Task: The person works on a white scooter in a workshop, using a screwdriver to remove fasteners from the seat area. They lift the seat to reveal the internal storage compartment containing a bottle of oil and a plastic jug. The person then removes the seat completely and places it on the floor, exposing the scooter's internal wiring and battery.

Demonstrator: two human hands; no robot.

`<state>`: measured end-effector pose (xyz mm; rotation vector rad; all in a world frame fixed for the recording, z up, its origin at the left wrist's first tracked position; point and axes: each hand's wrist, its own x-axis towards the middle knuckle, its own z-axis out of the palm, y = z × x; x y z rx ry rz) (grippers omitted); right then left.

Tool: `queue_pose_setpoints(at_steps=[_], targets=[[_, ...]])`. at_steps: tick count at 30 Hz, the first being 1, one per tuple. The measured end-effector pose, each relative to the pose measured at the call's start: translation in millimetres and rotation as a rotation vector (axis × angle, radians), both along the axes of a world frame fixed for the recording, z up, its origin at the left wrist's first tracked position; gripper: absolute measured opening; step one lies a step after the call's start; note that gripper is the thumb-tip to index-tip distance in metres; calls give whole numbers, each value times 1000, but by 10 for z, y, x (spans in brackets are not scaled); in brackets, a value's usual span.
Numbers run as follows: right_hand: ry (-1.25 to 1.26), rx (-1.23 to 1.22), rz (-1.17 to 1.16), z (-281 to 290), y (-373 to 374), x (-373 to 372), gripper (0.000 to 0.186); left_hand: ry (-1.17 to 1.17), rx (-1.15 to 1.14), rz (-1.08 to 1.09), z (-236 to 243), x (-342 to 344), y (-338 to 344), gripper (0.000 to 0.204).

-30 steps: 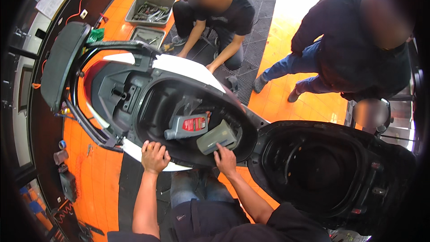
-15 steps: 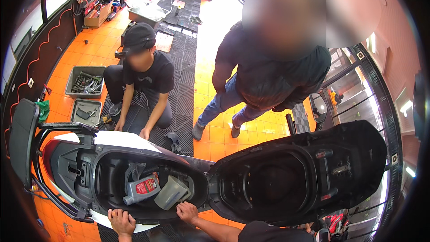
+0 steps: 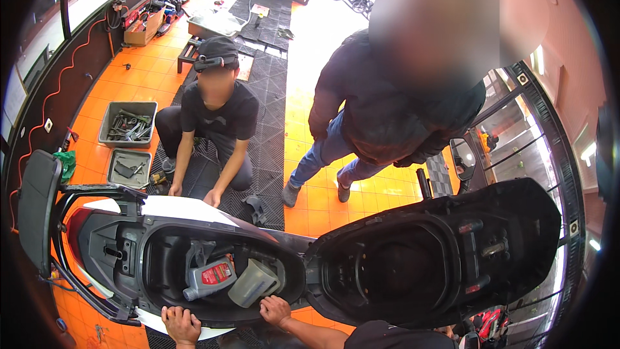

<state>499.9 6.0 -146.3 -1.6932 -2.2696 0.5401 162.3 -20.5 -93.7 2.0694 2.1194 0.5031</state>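
A scooter stands across the view with its seat swung up to the right, baring the black storage compartment. In it lie a grey oil bottle with a red label and a translucent measuring jug, its handle toward the right. My left hand rests at the near side, fingers curled over the edge above the white side panel. Farther right, my right hand has its bent fingers on the compartment's near rim, close to the jug but apparently not holding it.
Across the scooter a co-worker crouches, both hands near the far white panel. Another person stands behind, to the right. Grey bins of tools and parts sit on the orange floor at left. A mirror rises beyond the seat.
The view has shifted slightly, so the scene sits a little lower and farther right. The crouching co-worker has raised their head. My hands keep their places on the rim.
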Motion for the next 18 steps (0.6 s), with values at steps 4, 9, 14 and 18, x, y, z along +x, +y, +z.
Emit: queue_pose_setpoints(at_steps=[4, 9, 14, 18], targets=[[-20, -19, -1, -3, -14, 5, 15, -13, 0, -1, 7, 6, 7, 22], [-52, 44, 2, -28, -64, 125, 16, 67, 58, -100, 457, 58, 183, 15], [61, 138, 39, -168, 74, 10, 19, 210, 273, 0, 11, -69, 78, 17], [17, 3, -1, -20, 17, -35, 15, 35, 89, -82, 409, -20, 161, 13]])
